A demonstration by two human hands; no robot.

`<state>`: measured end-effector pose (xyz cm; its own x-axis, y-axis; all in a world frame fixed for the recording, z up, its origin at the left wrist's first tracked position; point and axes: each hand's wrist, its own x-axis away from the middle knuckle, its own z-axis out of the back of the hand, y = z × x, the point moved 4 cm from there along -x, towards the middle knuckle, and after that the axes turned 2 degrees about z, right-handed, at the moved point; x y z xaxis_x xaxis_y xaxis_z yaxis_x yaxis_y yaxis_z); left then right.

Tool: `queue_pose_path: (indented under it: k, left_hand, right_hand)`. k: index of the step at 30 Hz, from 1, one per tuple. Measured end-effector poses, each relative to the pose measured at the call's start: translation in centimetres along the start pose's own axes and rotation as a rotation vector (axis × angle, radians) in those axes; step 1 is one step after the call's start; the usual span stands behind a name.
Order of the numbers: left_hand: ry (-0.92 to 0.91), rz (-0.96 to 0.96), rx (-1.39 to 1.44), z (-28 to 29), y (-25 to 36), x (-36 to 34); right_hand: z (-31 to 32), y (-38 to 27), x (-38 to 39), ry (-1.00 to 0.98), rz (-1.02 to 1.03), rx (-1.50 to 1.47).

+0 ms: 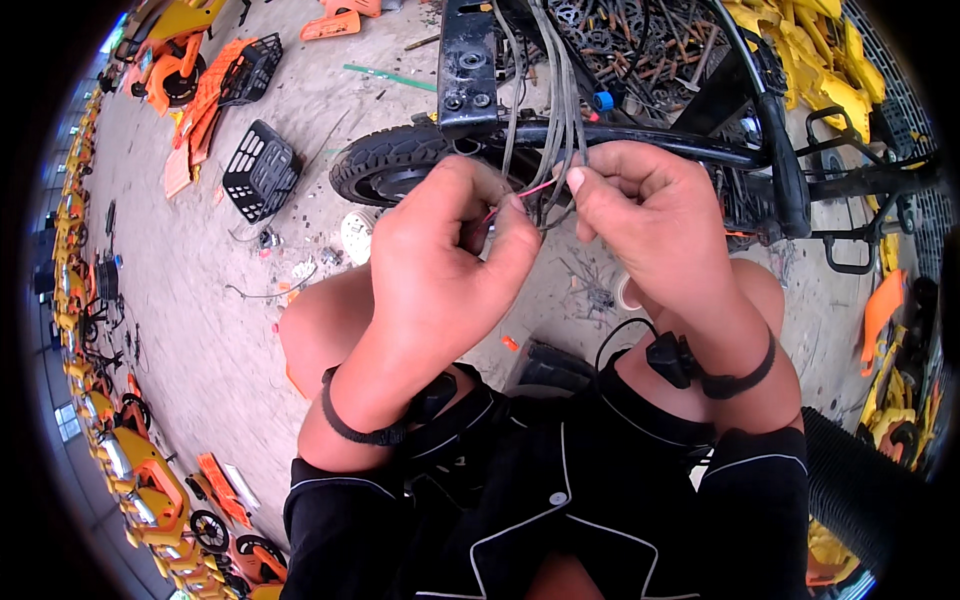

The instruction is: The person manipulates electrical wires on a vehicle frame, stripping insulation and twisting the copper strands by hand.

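A bundle of grey cables hangs down from a black bike frame in front of me. My left hand pinches thin wires, one of them red, at the lower end of the bundle. My right hand grips the same cable ends just to the right, fingertips nearly touching the left hand. Both wrists wear black bands. A small black tyre sits right behind my left hand.
Black plastic baskets and orange panels lie on the concrete floor at left. Yellow body parts pile up at the top right, with a heap of dark metal parts behind the frame. Orange and yellow bikes line the left edge.
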<state>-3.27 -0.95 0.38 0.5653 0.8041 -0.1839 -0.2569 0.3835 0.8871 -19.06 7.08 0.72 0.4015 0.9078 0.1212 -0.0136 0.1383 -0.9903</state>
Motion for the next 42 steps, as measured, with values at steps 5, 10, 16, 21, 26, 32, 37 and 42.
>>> queue_pose_path:
  k: [5,10,16,21,26,32,37,42]
  left_hand:
    - [0.085,0.006,0.043,0.6,-0.4,-0.4]
    - [0.073,0.014,0.028,0.7,-0.4,-0.3]
    - [0.06,0.003,0.025,0.5,-0.2,-0.2]
    - [-0.018,-0.027,-0.03,0.3,0.2,0.0]
    - [-0.033,-0.016,-0.07,0.0,0.6,0.2]
    - [-0.042,0.021,-0.079,-0.1,0.5,-0.1]
    - [-0.042,0.037,-0.07,0.0,0.4,0.0]
    - [-0.022,0.031,-0.063,0.0,0.5,-0.2]
  right_hand:
    - [0.0,-0.1,0.1,-0.025,-0.008,0.025]
    - [0.1,0.1,0.1,-0.023,0.004,0.039]
    - [0.1,0.2,0.1,-0.023,0.006,0.009]
    - [0.1,0.2,0.0,-0.021,0.013,0.022]
    - [0.1,0.1,0.0,0.006,0.002,0.021]
    - [-0.1,0.0,0.1,0.015,0.008,-0.013]
    - [-0.2,0.1,0.1,0.0,-0.021,0.019]
    - [-0.3,0.0,0.1,-0.003,-0.017,0.012]
